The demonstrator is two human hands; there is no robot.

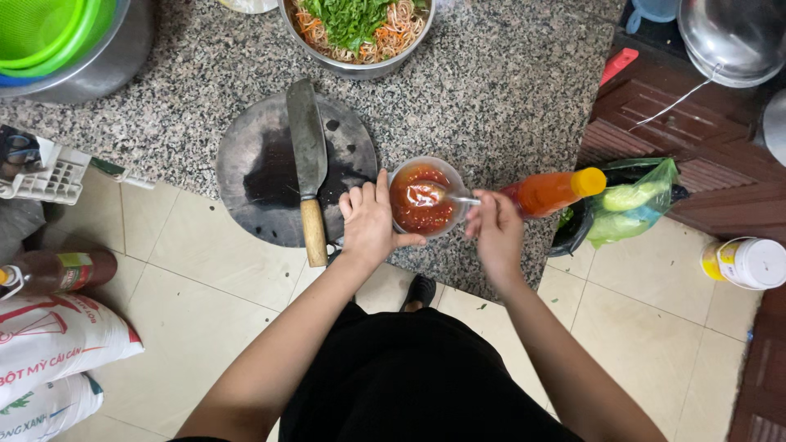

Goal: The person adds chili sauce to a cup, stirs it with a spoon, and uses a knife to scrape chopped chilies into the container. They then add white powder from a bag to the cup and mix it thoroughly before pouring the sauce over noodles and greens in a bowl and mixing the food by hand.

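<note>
Here, left hand (pixel 370 223) cupped around clear glossy bowl (pixel 422 197) of red sauce; right hand (pixel 494 228) pinching thin metal spoon (pixel 455 197), over speckled granite table (pixel 499 90).

Two white sacks (pixel 57 344) with red and green print, stacked on tiled floor at lower left corner. Brown bottle (pixel 57 272) with green-red-yellow label lying just above sacks. Orange sauce bottle (pixel 553 191) with yellow cap lying at right edge of granite counter (pixel 508 90), no label visible. White tub (pixel 745 263) with yellow label on floor at far right. Green plastic bag (pixel 630 205) beside counter's right edge.
</note>
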